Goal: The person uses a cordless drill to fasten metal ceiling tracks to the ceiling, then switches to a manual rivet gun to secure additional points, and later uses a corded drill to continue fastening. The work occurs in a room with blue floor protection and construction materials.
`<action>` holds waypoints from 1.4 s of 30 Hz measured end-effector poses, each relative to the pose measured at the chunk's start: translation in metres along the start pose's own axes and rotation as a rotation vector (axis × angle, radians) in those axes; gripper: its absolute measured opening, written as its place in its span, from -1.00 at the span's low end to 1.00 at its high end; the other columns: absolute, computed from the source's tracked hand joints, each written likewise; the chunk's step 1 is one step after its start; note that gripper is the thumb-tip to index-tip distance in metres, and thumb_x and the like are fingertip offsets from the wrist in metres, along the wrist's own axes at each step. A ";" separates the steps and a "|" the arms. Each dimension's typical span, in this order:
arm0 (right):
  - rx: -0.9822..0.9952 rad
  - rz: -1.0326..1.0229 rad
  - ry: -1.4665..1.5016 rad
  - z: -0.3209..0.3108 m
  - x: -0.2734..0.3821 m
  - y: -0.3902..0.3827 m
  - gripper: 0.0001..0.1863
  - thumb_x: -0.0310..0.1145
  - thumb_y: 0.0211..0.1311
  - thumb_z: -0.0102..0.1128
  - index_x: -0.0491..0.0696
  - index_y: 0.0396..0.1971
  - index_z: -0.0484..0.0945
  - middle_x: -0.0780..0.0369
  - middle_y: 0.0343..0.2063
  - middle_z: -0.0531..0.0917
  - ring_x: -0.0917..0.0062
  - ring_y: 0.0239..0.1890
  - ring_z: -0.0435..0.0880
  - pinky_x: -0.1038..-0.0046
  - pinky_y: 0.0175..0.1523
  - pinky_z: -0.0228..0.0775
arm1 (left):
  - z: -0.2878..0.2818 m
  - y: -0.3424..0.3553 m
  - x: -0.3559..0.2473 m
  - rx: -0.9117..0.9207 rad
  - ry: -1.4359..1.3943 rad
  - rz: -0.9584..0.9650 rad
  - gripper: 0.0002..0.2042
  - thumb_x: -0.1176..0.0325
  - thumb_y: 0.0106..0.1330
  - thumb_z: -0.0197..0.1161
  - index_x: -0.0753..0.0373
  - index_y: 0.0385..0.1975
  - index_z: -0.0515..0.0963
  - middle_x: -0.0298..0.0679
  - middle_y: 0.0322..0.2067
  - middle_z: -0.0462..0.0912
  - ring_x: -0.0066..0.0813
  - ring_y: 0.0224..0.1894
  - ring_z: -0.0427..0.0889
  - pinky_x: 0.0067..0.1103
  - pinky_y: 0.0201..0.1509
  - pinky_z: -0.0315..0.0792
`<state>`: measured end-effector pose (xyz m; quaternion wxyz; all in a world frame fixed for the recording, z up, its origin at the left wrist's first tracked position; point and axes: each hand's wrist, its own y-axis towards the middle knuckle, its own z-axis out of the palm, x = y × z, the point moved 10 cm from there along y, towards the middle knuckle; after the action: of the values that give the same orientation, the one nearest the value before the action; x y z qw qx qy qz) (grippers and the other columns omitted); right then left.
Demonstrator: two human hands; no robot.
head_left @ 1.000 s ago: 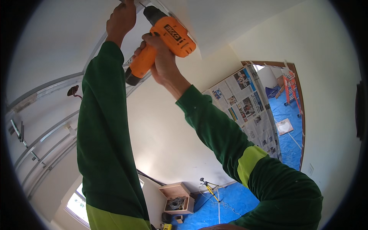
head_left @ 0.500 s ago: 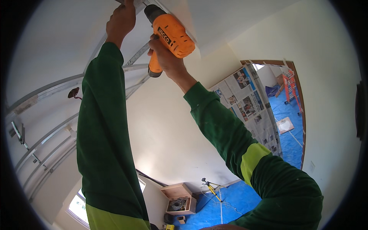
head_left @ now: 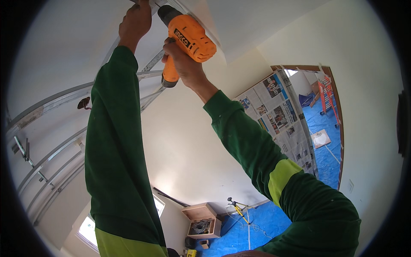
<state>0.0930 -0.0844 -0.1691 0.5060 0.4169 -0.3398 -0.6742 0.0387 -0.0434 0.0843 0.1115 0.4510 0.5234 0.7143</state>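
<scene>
My right hand [head_left: 185,64] is wrapped around the grip of an orange and black cordless drill [head_left: 188,36]. The drill is raised overhead, its dark chuck toward the metal ceiling framing at the top edge. A thin bit shows by the chuck; its tip is hard to make out. Left of the drill, my left hand [head_left: 135,25] reaches up with its fingers closed on a grey metal piece of the framing, partly cut off by the picture's edge. Metal furring channels [head_left: 55,99] run across the ceiling behind my left arm.
A reddish-brown fitting on a wire [head_left: 84,103] hangs by the channels. Newspaper [head_left: 278,115] covers the door beside the doorway, with an orange ladder [head_left: 327,100] beyond. Below are a wooden box [head_left: 204,229] holding coiled cable, a yellow tripod [head_left: 239,210] and blue floor sheeting [head_left: 265,218].
The drill and my right hand have shifted slightly left. My left hand stays at the framing. The room behind has shifted slightly in view.
</scene>
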 end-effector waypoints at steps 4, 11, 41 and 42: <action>-0.010 -0.007 -0.013 0.000 0.000 0.000 -0.87 -0.45 0.29 0.30 -0.09 -0.20 0.59 0.33 -0.40 0.62 0.59 -0.45 0.66 0.42 -0.24 0.60 | 0.006 0.006 0.000 0.010 0.120 0.057 -0.64 0.31 0.56 -0.04 0.22 0.25 0.51 0.23 0.17 0.62 0.32 0.19 0.63 -0.03 0.26 0.56; 0.004 -0.009 0.001 -0.001 -0.004 0.000 -0.87 -0.44 0.29 0.30 -0.09 -0.20 0.59 0.32 -0.40 0.63 0.59 -0.44 0.67 0.42 -0.24 0.61 | 0.005 0.006 0.003 -0.047 0.066 0.081 -0.64 0.35 0.54 -0.01 0.25 0.24 0.49 0.25 0.14 0.63 0.34 0.16 0.64 -0.01 0.24 0.57; -0.056 0.013 0.144 0.000 -0.008 0.003 -0.97 -0.46 0.27 0.21 -0.06 -0.36 0.54 0.33 -0.54 0.59 0.57 -0.50 0.66 0.40 -0.30 0.60 | -0.003 0.005 -0.002 -0.101 0.014 0.116 -0.64 0.36 0.54 -0.06 0.25 0.24 0.49 0.25 0.19 0.60 0.33 0.20 0.60 -0.01 0.27 0.55; -0.052 0.005 0.156 0.001 -0.008 0.003 -0.97 -0.47 0.27 0.21 -0.06 -0.35 0.54 0.33 -0.54 0.59 0.57 -0.51 0.66 0.39 -0.30 0.60 | -0.004 0.004 -0.002 -0.093 -0.011 0.098 -0.63 0.35 0.55 -0.07 0.24 0.25 0.48 0.25 0.20 0.59 0.35 0.21 0.59 0.00 0.28 0.54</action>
<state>0.0945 -0.0774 -0.1646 0.5436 0.4541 -0.2827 -0.6469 0.0381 -0.0487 0.0867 0.1002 0.4741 0.4663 0.7401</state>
